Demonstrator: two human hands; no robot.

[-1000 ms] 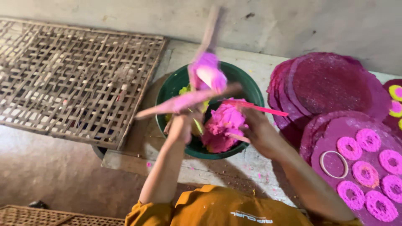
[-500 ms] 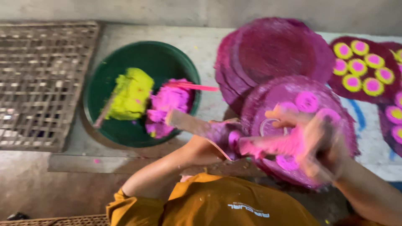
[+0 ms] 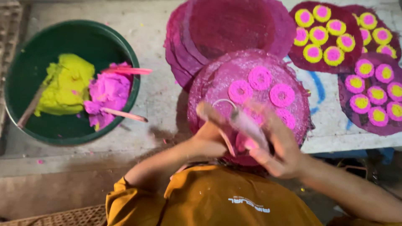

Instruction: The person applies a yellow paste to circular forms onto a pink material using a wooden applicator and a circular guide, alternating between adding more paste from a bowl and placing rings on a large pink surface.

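Both hands work over a round magenta disc bearing pink paste rings. The left hand seems to pinch a metal ring mould; the right hand grips a pink-smeared stick — blurred. Several rings are laid, none yet yellow-centred, unlike the finished discs at right. A green bowl holds the paste.

A round magenta disc lies flat, bearing pink rings from twelve to three o'clock; a thin wire ring rests at nine.

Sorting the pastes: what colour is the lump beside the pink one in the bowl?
Yellow-green paste, clearest in the head view.
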